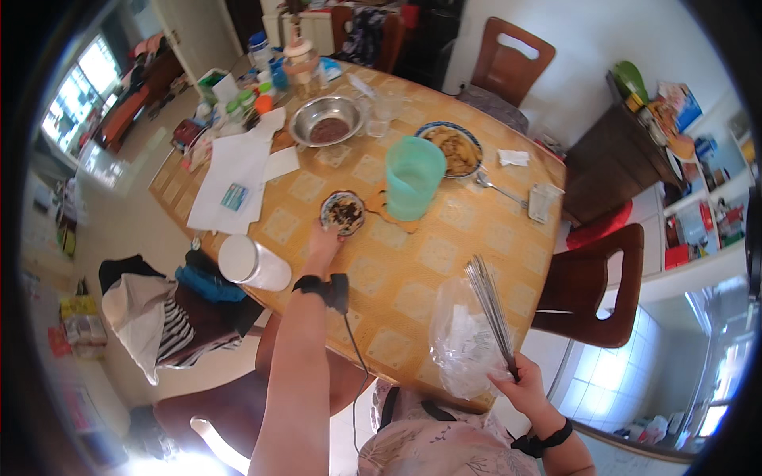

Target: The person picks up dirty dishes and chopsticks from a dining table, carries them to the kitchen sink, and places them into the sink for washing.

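Observation:
My left hand reaches over the table and holds the near rim of a small patterned bowl with dark and pale bits of food in it. At the lower right, my right hand grips a bundle of thin metal skewers, their far ends pointing up and away. A crumpled clear plastic bag lies against the skewers at the table's near edge. Beyond the small bowl stands a green translucent plastic pitcher. A white-lidded jar is left of my left wrist.
On the patterned table are a steel bowl with reddish contents, a blue-rimmed plate of food, a metal spoon, paper sheets and several bottles at the back left. A black cable runs from my left wrist. Wooden chairs surround the table.

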A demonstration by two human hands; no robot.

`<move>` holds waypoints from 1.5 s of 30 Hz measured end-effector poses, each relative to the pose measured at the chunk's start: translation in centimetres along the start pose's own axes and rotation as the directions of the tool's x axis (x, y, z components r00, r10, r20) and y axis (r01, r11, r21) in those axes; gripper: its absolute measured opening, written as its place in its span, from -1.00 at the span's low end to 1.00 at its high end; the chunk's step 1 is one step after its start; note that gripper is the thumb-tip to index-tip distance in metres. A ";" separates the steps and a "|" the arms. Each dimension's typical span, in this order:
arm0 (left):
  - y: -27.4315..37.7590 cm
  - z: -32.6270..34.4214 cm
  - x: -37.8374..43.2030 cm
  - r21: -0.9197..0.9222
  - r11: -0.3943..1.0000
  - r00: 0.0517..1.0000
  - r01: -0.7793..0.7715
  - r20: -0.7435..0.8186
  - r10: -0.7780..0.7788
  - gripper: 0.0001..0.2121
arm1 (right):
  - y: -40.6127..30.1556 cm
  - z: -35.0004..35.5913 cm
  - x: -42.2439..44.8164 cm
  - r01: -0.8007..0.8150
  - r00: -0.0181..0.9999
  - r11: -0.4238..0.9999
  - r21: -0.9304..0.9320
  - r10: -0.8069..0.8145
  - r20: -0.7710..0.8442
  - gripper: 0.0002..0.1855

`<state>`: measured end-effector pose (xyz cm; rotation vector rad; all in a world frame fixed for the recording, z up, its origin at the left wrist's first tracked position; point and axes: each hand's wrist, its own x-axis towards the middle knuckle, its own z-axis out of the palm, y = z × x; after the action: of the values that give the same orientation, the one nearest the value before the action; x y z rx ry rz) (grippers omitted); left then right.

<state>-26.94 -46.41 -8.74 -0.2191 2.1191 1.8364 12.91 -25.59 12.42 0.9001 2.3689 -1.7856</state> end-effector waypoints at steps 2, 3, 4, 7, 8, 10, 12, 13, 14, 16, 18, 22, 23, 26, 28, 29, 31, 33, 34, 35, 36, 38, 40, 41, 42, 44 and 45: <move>1.4 1.3 -2.0 -0.008 1.000 1.000 -0.015 0.012 0.015 -0.82 | 0.8 -1.6 -1.0 0.001 0.999 0.999 0.037 0.000 -0.032 -0.83; 1.6 0.9 -2.9 0.003 1.000 0.999 -0.025 0.029 0.025 -0.82 | 0.8 -2.2 -1.6 0.001 0.999 0.999 0.050 0.002 -0.051 -0.83; 1.5 0.4 -3.5 0.093 0.994 0.995 -0.051 0.091 0.043 -0.76 | 0.6 -2.9 -2.1 0.005 0.997 0.999 0.039 -0.002 -0.077 -0.83; 0.8 0.0 -7.3 0.080 0.995 0.985 -0.066 0.166 0.052 -0.72 | 0.9 -5.6 -4.2 -0.028 0.994 0.999 0.024 0.031 -0.105 -0.81; -0.8 -0.4 -8.0 0.102 0.989 0.985 -0.108 0.148 0.093 -0.71 | 0.8 -6.5 -4.8 -0.029 0.993 0.999 0.020 0.031 -0.114 -0.80; -2.1 0.3 -10.6 0.116 0.990 0.983 -0.079 0.171 0.059 -0.71 | 1.8 -8.5 -6.2 -0.049 0.988 0.998 0.035 0.054 -0.147 -0.79; 0.0 2.6 -15.9 0.100 0.994 0.973 0.038 0.224 -0.060 -0.72 | 2.8 -10.7 -7.9 -0.048 0.981 0.998 0.032 0.053 -0.185 -0.79; 0.2 3.7 -18.2 0.085 0.993 0.966 0.086 0.238 -0.104 -0.74 | 3.5 -11.7 -8.7 -0.047 0.979 0.999 0.015 0.049 -0.198 -0.79; -2.4 3.3 -19.0 0.146 0.986 0.964 -0.078 0.263 0.038 -0.76 | 4.1 -12.6 -9.5 -0.040 0.977 0.999 0.037 0.047 -0.207 -0.79; -3.9 5.5 -21.4 0.211 0.944 0.925 -0.255 0.338 0.175 -0.77 | 6.1 -14.5 -11.3 -0.015 0.968 0.998 0.060 0.030 -0.248 -0.83; -1.5 9.6 -26.6 0.188 0.978 0.925 -0.093 0.379 0.015 -0.78 | 8.2 -16.9 -13.4 -0.002 0.960 0.997 0.081 0.025 -0.280 -0.84; 1.1 17.9 -34.8 0.221 0.971 0.835 -0.086 0.549 -0.051 -0.77 | 12.2 -22.7 -18.4 0.018 0.935 0.985 0.169 0.043 -0.353 -0.82; 1.8 20.1 -36.7 0.206 0.977 0.799 -0.054 0.596 -0.081 -0.76 | 13.6 -24.4 -19.3 0.015 0.913 0.983 0.183 0.061 -0.403 -0.82; 1.9 26.2 -41.2 0.263 0.965 0.687 -0.012 0.704 -0.183 -0.74 | 17.1 -29.3 -22.0 -0.063 0.911 0.998 0.007 0.061 -0.409 -0.82; 2.2 30.1 -43.3 0.315 0.949 0.639 -0.014 0.733 -0.233 -0.74 | 18.0 -32.4 -22.8 -0.042 0.908 0.998 0.046 0.057 -0.415 -0.80; 0.7 31.4 -43.6 0.285 0.957 0.606 -0.052 0.771 -0.197 -0.74 | 20.5 -31.6 -23.5 -0.025 0.879 0.999 0.047 0.044 -0.474 -0.80; 0.7 35.8 -45.2 0.287 0.956 0.545 -0.061 0.812 -0.208 -0.74 | 21.7 -34.5 -25.5 -0.067 0.826 0.992 0.107 0.115 -0.552 -0.83; 0.7 40.3 -45.8 0.301 0.792 0.353 -0.531 0.928 -0.116 -0.72 | 23.1 -37.2 -27.1 -0.094 0.764 0.985 0.146 0.165 -0.623 -0.82; 1.6 42.5 -46.9 0.263 0.679 0.267 -0.686 0.958 -0.101 -0.70 | 23.6 -38.7 -27.8 -0.110 0.710 0.979 0.171 0.198 -0.676 -0.82; 2.4 45.0 -48.3 0.266 0.669 0.246 -0.694 0.961 -0.127 -0.70 | 24.1 -40.2 -28.3 -0.125 0.653 0.973 0.195 0.229 -0.722 -0.82; 3.2 47.1 -49.7 0.270 0.695 0.240 -0.666 0.960 -0.143 -0.70 | 25.3 -41.1 -28.2 -0.101 0.597 0.978 0.184 0.207 -0.775 -0.83; 3.1 51.2 -51.3 0.279 0.723 0.204 -0.632 0.960 -0.192 -0.71 | 27.5 -43.7 -28.7 -0.076 0.486 0.967 0.243 0.249 -0.838 -0.83; 2.1 55.5 -51.5 0.281 0.781 0.169 -0.557 0.960 -0.225 -0.70 | 29.7 -46.3 -28.8 -0.061 0.432 0.964 0.258 0.259 -0.864 -0.83; 2.1 57.4 -51.7 0.280 0.779 0.154 -0.561 0.960 -0.234 -0.70 | 30.7 -47.6 -28.8 -0.037 0.400 0.964 0.265 0.257 -0.880 -0.83; 2.4 59.6 -52.4 0.335 0.789 0.165 -0.515 0.942 -0.292 -0.70 | 31.7 -49.4 -28.9 -0.018 0.371 0.965 0.263 0.251 -0.894 -0.83; 2.7 64.9 -54.3 0.235 0.794 0.100 -0.561 0.971 -0.217 -0.70 | 34.1 -53.0 -29.1 -0.028 0.317 0.965 0.261 0.256 -0.913 -0.83; 2.8 67.5 -54.7 0.238 0.794 0.100 -0.560 0.970 -0.221 -0.70 | 35.2 -54.7 -28.9 -0.018 0.280 0.965 0.260 0.254 -0.926 -0.84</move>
<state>32.98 15.06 4.69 1.2185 1.4188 0.6861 69.90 17.01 10.76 2.8176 2.3618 -1.5800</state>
